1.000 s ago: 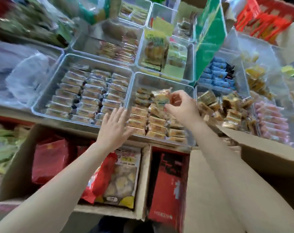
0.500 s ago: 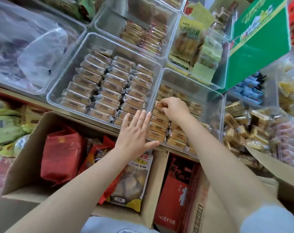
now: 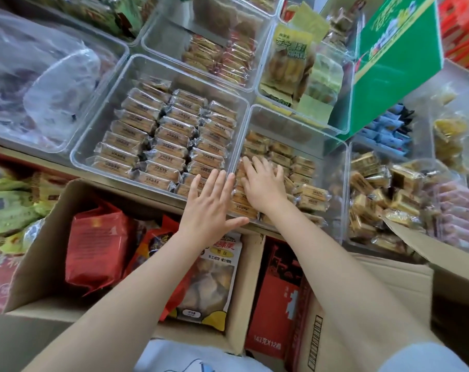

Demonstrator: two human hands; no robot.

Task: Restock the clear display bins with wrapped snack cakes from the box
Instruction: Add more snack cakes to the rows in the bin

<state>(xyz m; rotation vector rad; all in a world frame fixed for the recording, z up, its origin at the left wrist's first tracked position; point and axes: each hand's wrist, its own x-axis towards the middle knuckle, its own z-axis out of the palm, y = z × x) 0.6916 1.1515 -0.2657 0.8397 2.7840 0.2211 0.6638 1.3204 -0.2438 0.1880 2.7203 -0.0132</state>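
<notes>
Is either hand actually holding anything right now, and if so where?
Nothing is held. The right hand lies flat on the snack cakes in the bin; the left hand is open beside it.

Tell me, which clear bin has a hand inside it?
The clear plastic bin right of the fuller one. The right hand lies flat on its wrapped cakes; the left hand stays at the front edge.

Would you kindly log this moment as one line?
right hand: flat on snack cakes | left hand: open at bin front | nothing held
</notes>
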